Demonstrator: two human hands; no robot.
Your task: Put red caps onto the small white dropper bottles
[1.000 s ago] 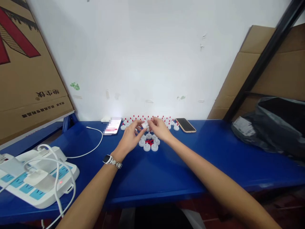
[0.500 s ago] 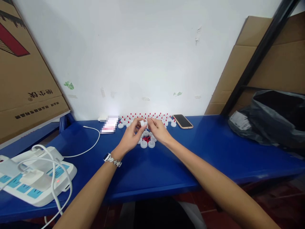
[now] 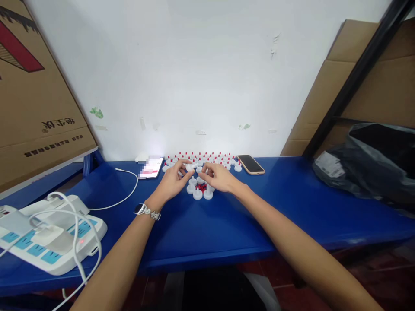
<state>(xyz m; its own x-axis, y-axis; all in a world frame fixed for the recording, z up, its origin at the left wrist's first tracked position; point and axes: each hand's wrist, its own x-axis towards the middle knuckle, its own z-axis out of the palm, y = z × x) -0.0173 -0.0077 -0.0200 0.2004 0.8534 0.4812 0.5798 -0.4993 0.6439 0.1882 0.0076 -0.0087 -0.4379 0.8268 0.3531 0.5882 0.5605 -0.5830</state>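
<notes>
A white nozzle cap (image 3: 192,166) is pinched between the thumb and fingers of my left hand (image 3: 173,180), its narrow tip pointing right. Just right of it is my right hand (image 3: 220,177), fingers bent and thumb apart from the index finger; I see nothing between them. Below both hands, several white nozzle caps (image 3: 197,194) without red tips stand in a ring on the blue table (image 3: 207,233). Small red tip covers (image 3: 200,188) lie in a pile inside the ring. Behind the hands stand rows of white nozzle caps with red tips (image 3: 238,166), partly hidden by my fingers.
A phone (image 3: 250,164) lies right of the rows, and another lit phone (image 3: 154,166) lies left. A white power strip (image 3: 55,237) with cables takes up the left front. Cardboard (image 3: 42,86) leans at the left, a dark plastic bag (image 3: 353,168) sits at the right.
My right hand has drawn back from the nozzle cap and its fingers have loosened. In my left hand the cap has tipped so its narrow end points right. The view has shifted slightly.
</notes>
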